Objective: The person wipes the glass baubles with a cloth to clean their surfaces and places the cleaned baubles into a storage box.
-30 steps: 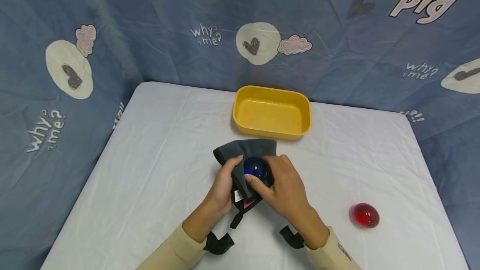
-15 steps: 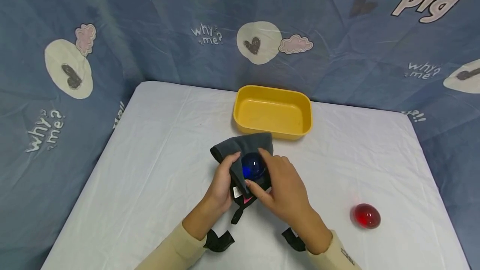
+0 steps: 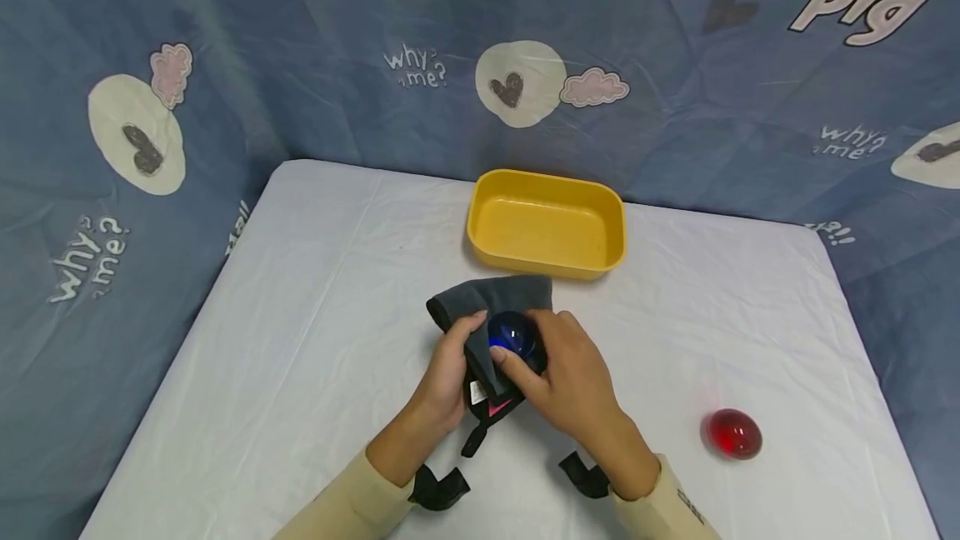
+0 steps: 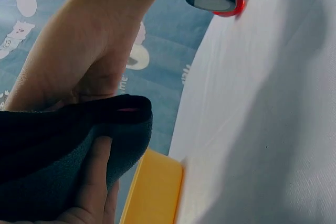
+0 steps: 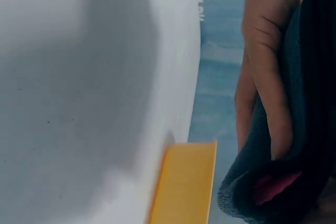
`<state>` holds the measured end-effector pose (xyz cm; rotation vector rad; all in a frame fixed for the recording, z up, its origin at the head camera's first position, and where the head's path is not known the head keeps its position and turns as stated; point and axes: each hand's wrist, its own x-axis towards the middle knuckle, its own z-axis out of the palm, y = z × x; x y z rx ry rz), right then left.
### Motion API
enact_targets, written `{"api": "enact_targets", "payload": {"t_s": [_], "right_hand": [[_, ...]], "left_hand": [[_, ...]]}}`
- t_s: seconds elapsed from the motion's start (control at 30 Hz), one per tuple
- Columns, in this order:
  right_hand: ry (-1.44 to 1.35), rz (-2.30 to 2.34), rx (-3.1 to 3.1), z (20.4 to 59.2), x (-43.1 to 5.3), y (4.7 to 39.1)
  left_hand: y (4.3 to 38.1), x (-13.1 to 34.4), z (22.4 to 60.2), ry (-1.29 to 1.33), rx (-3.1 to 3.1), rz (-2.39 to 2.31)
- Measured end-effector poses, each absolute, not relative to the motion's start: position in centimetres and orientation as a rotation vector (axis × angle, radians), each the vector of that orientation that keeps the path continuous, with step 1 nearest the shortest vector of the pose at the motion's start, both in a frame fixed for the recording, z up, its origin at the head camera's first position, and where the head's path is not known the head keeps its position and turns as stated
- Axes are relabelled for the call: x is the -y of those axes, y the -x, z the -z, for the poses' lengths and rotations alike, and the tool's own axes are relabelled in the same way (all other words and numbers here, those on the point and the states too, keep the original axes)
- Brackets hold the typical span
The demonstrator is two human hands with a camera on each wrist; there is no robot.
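Observation:
In the head view a shiny, see-through blue ball [image 3: 512, 330] sits in a folded dark grey cloth [image 3: 506, 292] with black edging, a hanging loop and a white label. My left hand [image 3: 441, 377] grips the left side of the cloth, thumb on top. The thumb and forefinger of my right hand [image 3: 573, 377] curl round the ball from the right, against the cloth. The left wrist view shows fingers [image 4: 94, 182] pressed along the cloth [image 4: 37, 174]. Fingers [image 5: 273, 93] lie against the cloth [image 5: 310, 119] in the right wrist view too, where a pink patch shows; the ball is hidden in both.
Beyond the hands stands a yellow plastic tray [image 3: 487, 252] on the white-covered table [image 3: 337, 340]. A red see-through ball [image 3: 735, 433] rests on the right side. Blue printed fabric [image 3: 360, 107] hangs along the back and sides. Black straps [image 3: 442, 488] hang from the wrists.
Both hands, with the cloth and blue ball, moved slightly away and then came back toward me. The grip looks the same. The tray and red ball have stayed put.

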<state>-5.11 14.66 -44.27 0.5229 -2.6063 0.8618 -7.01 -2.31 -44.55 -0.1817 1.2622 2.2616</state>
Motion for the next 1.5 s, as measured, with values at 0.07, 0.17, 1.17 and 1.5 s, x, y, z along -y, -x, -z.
{"api": "enact_targets", "payload": {"t_s": [0.07,0.17,1.17,1.5], "right_hand": [[-0.508,-0.899,2.608,44.3,-14.8,5.3],[-0.498,-0.934,2.623,44.1,-14.9,5.4],[-0.605,-0.705,2.588,43.5,-14.9,5.0],[-0.458,-1.014,2.662,43.1,-15.0,5.2]], "left_hand": [[7.1,2.2,44.6,0.166,-1.253,-2.259],[7.2,2.2,44.5,0.165,-1.265,-2.259],[6.7,2.2,44.3,0.199,-1.322,-2.274],[6.6,2.1,44.3,0.164,-1.307,-2.247]]}}
